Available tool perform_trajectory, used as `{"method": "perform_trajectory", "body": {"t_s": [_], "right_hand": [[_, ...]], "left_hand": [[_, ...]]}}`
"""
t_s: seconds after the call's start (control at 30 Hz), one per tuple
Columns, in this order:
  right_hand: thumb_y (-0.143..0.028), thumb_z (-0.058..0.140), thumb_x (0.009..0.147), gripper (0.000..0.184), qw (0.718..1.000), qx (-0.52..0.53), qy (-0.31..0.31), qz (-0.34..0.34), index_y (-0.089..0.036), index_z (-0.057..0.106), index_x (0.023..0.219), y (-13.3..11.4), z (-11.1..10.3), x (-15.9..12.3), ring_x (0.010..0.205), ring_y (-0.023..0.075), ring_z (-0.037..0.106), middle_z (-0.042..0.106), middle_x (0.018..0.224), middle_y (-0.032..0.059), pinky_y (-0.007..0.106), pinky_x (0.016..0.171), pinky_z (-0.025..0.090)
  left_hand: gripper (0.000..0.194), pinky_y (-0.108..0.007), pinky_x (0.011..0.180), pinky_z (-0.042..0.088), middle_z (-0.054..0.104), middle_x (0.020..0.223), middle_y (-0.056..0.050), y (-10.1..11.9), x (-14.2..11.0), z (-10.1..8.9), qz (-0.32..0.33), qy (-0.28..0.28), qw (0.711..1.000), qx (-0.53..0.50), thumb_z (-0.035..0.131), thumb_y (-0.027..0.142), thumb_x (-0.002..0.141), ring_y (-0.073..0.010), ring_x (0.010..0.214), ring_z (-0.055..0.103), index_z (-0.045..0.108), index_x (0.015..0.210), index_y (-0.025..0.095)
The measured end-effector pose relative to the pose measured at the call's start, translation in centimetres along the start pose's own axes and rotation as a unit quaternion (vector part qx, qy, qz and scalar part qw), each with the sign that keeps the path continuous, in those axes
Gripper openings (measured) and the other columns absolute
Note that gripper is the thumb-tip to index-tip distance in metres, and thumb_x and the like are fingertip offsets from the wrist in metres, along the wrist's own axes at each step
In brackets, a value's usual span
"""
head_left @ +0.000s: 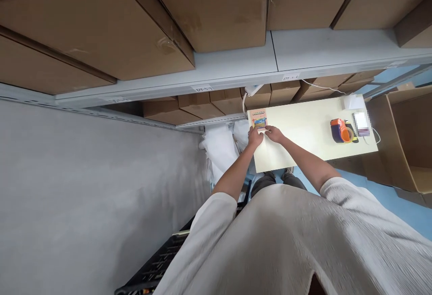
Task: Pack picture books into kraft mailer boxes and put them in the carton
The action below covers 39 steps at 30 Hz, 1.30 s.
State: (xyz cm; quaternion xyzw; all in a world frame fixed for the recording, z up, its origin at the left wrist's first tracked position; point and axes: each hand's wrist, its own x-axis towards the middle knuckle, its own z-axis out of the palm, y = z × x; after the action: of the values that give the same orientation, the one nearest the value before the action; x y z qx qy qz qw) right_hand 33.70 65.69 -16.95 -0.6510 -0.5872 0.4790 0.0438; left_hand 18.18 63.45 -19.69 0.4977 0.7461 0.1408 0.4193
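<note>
A thin colourful booklet or card (259,118), orange-pink with a blue and yellow picture, is at the far left end of a pale yellow table (303,128). My left hand (255,137) is closed on its lower left edge, thumb pointing inward. At the lower right corner, my right hand (274,134) pinches the same piece with bent fingers. A small white strip shows between my two thumbs; what it is, I cannot make out.
A tape dispenser (341,131) in orange and purple sits toward the table's right end, by a blurred-out item (362,124) and a white object (353,102). Shelves with cardboard boxes (229,11) hang over the table. White plastic bags (221,146), a black crate (158,259) and an open carton (401,137) stand around.
</note>
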Motion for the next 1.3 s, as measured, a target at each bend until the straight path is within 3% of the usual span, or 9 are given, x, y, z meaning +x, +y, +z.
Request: {"method": "perform_trajectory", "body": {"t_s": [0.2,0.37,0.57,0.77,0.9,1.07,1.17,1.3], "right_hand": [[-0.024,0.065,0.1,0.053,1.0,0.006,0.003,0.011,-0.021,0.071,0.153,0.4,0.4,0.3,0.141,0.0289,0.07,0.072,0.155,0.0097,0.04,0.123,0.052],[-0.024,0.067,0.097,0.055,1.0,0.01,0.012,0.015,-0.02,0.072,0.152,0.6,0.4,0.6,0.137,0.0297,0.072,0.074,0.152,0.0105,0.042,0.122,0.053],[-0.022,0.063,0.096,0.051,0.998,0.049,0.036,-0.004,-0.022,0.075,0.146,1.2,0.7,0.5,0.127,0.0268,0.075,0.077,0.146,0.0087,0.042,0.117,0.057],[-0.033,0.064,0.098,0.049,0.989,0.111,0.099,-0.01,-0.02,0.07,0.144,1.9,0.0,0.0,0.122,0.0279,0.075,0.079,0.139,0.0125,0.044,0.113,0.057],[-0.041,0.063,0.095,0.048,0.978,0.156,0.14,0.01,-0.019,0.071,0.137,3.6,-2.1,-1.4,0.101,0.0275,0.076,0.084,0.109,0.0094,0.041,0.097,0.061],[-0.041,0.065,0.084,0.03,0.968,0.179,0.169,0.039,-0.021,0.075,0.105,8.2,-5.7,-4.5,0.082,0.0235,0.071,0.077,0.082,0.002,0.035,0.081,0.058],[-0.04,0.066,0.079,0.02,0.968,0.178,0.167,0.056,-0.024,0.071,0.09,11.6,-7.5,-6.8,0.076,0.022,0.068,0.072,0.072,-0.0005,0.033,0.077,0.057],[-0.036,0.065,0.076,0.016,0.97,0.18,0.147,0.072,-0.024,0.069,0.086,15.3,-8.9,-9.3,0.079,0.0224,0.07,0.073,0.071,-0.0002,0.033,0.08,0.058]], "left_hand": [[0.053,-0.049,0.126,0.047,0.06,0.162,-0.01,0.4,0.3,0.0,-0.055,0.0,0.998,-0.037,0.077,0.018,0.086,-0.0378,0.154,0.055,0.074,0.138,0.03],[0.052,-0.04,0.128,0.046,0.072,0.144,-0.011,-0.1,0.7,-0.3,-0.018,0.061,0.987,-0.145,0.074,0.007,0.077,-0.03,0.148,0.061,0.079,0.127,0.023],[0.035,-0.043,0.113,0.059,0.084,0.118,-0.009,-0.1,0.5,-1.0,-0.018,0.086,0.974,-0.207,0.065,0.005,0.086,-0.0279,0.118,0.079,0.081,0.114,0.022],[0.033,-0.04,0.102,0.061,0.084,0.108,-0.007,1.4,-1.3,-0.5,0.033,0.112,0.956,-0.27,0.062,0.003,0.088,-0.025,0.1,0.08,0.081,0.107,0.022],[0.032,-0.036,0.097,0.061,0.082,0.107,-0.006,2.9,-3.1,1.1,0.078,0.097,0.946,-0.3,0.062,0.001,0.085,-0.0222,0.097,0.077,0.078,0.103,0.023],[0.029,-0.032,0.09,0.059,0.077,0.101,-0.004,4.6,-6.0,4.6,0.097,0.049,0.956,-0.272,0.063,0.0,0.083,-0.0212,0.094,0.075,0.072,0.097,0.024],[0.031,-0.032,0.088,0.058,0.076,0.103,-0.004,5.5,-8.0,7.4,0.088,0.012,0.967,-0.239,0.064,-0.001,0.084,-0.0208,0.092,0.074,0.069,0.101,0.024],[0.034,-0.036,0.096,0.059,0.074,0.114,-0.006,6.6,-10.5,10.8,0.085,-0.027,0.985,-0.15,0.065,0.0,0.086,-0.0223,0.096,0.073,0.068,0.11,0.023]]}}
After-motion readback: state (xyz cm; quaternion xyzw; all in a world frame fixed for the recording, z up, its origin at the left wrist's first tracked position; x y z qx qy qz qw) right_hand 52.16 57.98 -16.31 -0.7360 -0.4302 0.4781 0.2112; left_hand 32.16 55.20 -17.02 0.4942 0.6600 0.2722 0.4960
